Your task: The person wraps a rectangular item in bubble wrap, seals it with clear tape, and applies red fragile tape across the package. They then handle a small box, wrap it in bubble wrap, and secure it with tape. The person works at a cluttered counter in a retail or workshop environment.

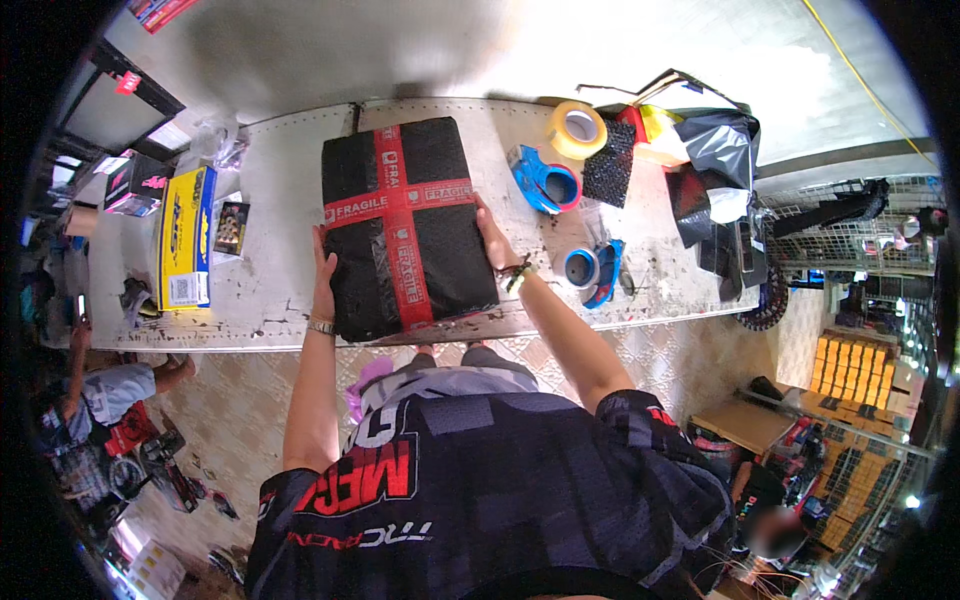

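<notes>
A black-wrapped parcel [442, 259] rests at the front of a worn white table [285, 165]. Red printed fragile tape [392, 214] crosses its top in both directions. My left hand [324, 277] presses flat along the parcel's left side, a bracelet on the wrist. On the opposite side my right hand [491, 236] bears against the right edge, fingers near the tape's end. The parcel is held between the two hands; its underside is hidden. Right of it stand a blue tape dispenser [536, 180] with red tape and a second blue dispenser [611, 274].
Behind the dispensers lie a clear tape roll [576, 130], black bubble wrap [611, 165] and black plastic bags [716, 146]. To the left are a yellow and blue box [184, 232] and a black box [133, 184]. One person [112, 394] sits at left, another [772, 495] at lower right.
</notes>
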The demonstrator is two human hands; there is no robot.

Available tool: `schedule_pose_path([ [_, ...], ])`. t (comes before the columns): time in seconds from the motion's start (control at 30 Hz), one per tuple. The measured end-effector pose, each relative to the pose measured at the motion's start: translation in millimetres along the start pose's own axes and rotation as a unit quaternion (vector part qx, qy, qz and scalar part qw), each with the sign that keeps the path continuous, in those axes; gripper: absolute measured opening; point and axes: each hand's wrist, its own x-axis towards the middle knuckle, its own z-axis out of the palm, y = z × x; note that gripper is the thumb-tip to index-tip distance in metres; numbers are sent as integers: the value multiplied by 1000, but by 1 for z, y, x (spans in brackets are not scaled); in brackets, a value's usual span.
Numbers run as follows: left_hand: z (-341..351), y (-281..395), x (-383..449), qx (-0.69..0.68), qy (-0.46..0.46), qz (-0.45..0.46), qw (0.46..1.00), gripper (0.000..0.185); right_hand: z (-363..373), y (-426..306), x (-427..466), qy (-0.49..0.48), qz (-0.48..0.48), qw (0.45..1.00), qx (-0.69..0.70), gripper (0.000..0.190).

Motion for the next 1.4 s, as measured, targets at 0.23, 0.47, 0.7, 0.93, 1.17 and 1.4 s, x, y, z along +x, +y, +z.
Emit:
schedule_pose_path([
  [0.23,-10,-61,3,112,74,28,991,70,-228,-32,-6,284,-59,897,-333,39],
  [0.47,-18,-87,-5,251,172,102,947,62,-348,-1,-41,317,265,711,-570,66],
  [0.7,-20,-53,3,212,341,125,907,49,-348,8,-41,277,269,718,-579,59],
  [0.93,-3,-5,26,205,348,213,890,45,-357,28,-34,250,278,727,-576,53],
  [1.17,22,28,32,167,342,249,891,44,-368,-21,-46,205,307,621,-691,45],
  [1.4,115,45,9,255,121,301,911,59,-193,-190,-80,244,-176,776,-554,28],
])
